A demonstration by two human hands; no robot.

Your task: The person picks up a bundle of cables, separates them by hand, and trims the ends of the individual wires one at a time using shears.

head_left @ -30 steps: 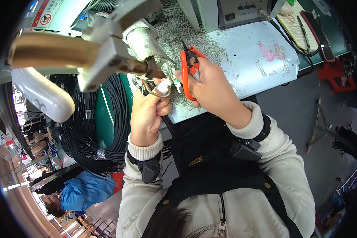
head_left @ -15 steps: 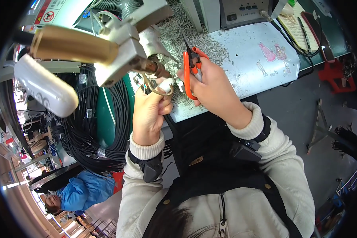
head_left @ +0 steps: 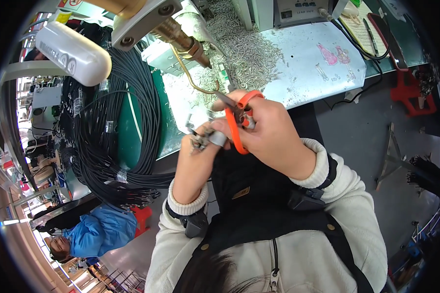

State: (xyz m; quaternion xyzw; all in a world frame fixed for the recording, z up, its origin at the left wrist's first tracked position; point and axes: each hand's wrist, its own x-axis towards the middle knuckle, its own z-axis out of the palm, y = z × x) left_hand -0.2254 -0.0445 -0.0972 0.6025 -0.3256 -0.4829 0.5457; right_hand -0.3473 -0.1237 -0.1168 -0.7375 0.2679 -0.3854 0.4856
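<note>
Clamping red-handled pliers (head_left: 234, 132) in its fingers, the right hand (head_left: 271, 132) apparently leaves its thumb free, the left hand (head_left: 196, 162) gripping blurred wires (head_left: 199, 141) beside the desk's (head_left: 166, 136) near edge.

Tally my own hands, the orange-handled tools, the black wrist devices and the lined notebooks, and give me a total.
Left hand and right hand: 2
Orange-handled tool: 1
Black wrist devices: 2
Lined notebook: 1
Total: 6
</note>
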